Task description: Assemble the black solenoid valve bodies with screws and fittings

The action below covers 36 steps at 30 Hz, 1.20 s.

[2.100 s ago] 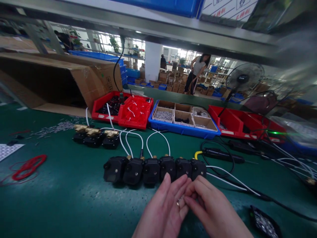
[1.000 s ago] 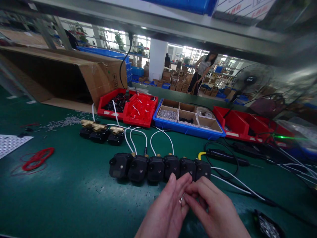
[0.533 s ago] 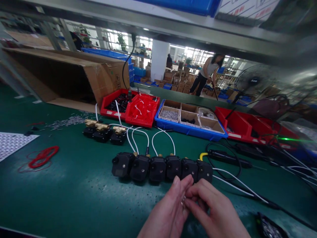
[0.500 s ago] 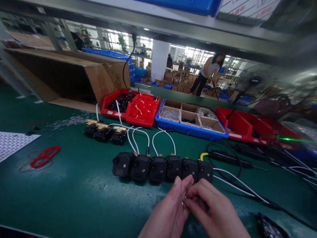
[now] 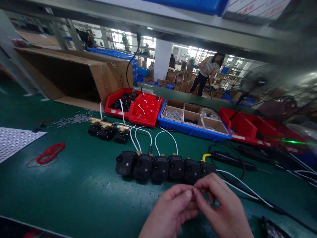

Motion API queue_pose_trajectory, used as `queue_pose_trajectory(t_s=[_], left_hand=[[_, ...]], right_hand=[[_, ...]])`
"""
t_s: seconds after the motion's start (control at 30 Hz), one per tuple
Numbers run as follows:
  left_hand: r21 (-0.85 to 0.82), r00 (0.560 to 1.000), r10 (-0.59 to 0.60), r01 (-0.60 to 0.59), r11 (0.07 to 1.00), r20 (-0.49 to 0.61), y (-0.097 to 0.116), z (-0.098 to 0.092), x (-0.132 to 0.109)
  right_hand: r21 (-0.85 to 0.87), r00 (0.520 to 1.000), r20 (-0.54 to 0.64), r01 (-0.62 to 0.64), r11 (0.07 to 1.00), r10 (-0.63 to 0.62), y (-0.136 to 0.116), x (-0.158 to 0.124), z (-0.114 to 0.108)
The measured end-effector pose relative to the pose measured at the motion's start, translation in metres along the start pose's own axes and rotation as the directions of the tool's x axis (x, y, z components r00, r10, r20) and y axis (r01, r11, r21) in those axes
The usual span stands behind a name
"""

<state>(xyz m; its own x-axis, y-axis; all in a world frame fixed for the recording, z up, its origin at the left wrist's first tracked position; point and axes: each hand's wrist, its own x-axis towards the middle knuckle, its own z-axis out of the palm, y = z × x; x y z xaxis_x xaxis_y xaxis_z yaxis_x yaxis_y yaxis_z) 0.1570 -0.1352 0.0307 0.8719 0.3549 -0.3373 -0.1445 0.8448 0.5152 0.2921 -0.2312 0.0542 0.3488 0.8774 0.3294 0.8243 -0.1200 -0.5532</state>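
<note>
Two bare hands meet just on the near side of a row of six black housings (image 5: 160, 169), by its right end. The left hand (image 5: 170, 211) is half curled, its thumb laid along the forefinger; the right hand (image 5: 224, 208) has thumb and forefinger brought together against the left's fingertips. Whether anything small is pinched there, I can't tell. The row stands on the green table (image 5: 86, 195), its housings close side by side, the last partly hidden by the right hand. Right of the row lies a black tool (image 5: 234, 161) with a thin shaft; left of it, a hank of red cord (image 5: 51, 153). Behind the row's left end sit three brass-topped units (image 5: 107, 132), and behind its right half, a blue tray (image 5: 193, 130) with compartments. Well beyond the row stands a person in a striped top (image 5: 210, 66).
</note>
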Motion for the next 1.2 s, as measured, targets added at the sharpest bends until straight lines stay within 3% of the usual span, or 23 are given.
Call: queue_pose_trajectory(t_s=[0.2,0.43,0.5,0.6,0.67,0.73,0.8,0.87,0.93,1.0,1.07,1.2], left_hand=[[0.35,0.979,0.143,-0.085,0.933,-0.144,-0.002,-0.004,0.008],[0.473,0.955,0.217,-0.099,0.875,-0.202,0.002,-0.004,0.005],[0.378,0.959,0.198,-0.11,0.919,-0.203,0.001,-0.006,0.004],[-0.017,0.984,0.083,-0.087,0.996,-0.159,-0.001,-0.009,0.002],[-0.217,0.995,0.024,-0.045,0.975,-0.1,-0.001,-0.011,-0.001],[-0.292,0.998,-0.014,-0.005,0.956,-0.062,-0.003,-0.014,-0.006],[-0.29,0.996,-0.052,0.03,0.957,-0.067,-0.005,-0.019,-0.011],[-0.229,0.99,-0.09,0.064,0.971,-0.108,-0.008,-0.025,-0.015],[-0.151,0.981,-0.131,0.109,0.982,-0.143,-0.011,-0.029,-0.014],[-0.082,0.976,-0.176,0.167,0.983,-0.131,-0.015,-0.026,-0.01],[0.008,0.97,-0.217,0.219,0.976,-0.109,-0.021,-0.013,-0.002],[0.292,0.977,-0.205,0.215,0.932,-0.064,-0.041,0.043,0.019]], right_hand=[[-0.021,0.965,-0.044,0.258,0.966,-0.259,0.007,-0.001,-0.001],[0.039,0.966,0.009,0.256,0.966,-0.257,0.006,-0.003,-0.005],[0.03,0.977,0.007,0.215,0.976,-0.215,0.006,-0.002,-0.007],[-0.005,0.991,-0.045,0.123,0.992,-0.123,0.005,-0.002,-0.01],[-0.029,0.994,-0.085,0.069,0.997,-0.071,0.007,-0.007,-0.015],[-0.071,0.986,-0.167,-0.042,0.997,0.03,0.017,-0.019,-0.026],[-0.121,0.934,-0.291,-0.251,0.96,0.208,0.038,-0.04,-0.044],[-0.147,0.827,-0.402,-0.481,0.865,0.392,0.065,-0.07,-0.066],[-0.196,0.751,-0.476,-0.598,0.777,0.458,0.091,-0.106,-0.088],[-0.217,0.742,-0.469,-0.623,0.752,0.479,0.111,-0.139,-0.103],[-0.2,0.765,-0.407,-0.608,0.768,0.5,0.122,-0.162,-0.109],[-0.149,0.789,-0.278,-0.598,0.787,0.547,0.127,-0.172,-0.101]])
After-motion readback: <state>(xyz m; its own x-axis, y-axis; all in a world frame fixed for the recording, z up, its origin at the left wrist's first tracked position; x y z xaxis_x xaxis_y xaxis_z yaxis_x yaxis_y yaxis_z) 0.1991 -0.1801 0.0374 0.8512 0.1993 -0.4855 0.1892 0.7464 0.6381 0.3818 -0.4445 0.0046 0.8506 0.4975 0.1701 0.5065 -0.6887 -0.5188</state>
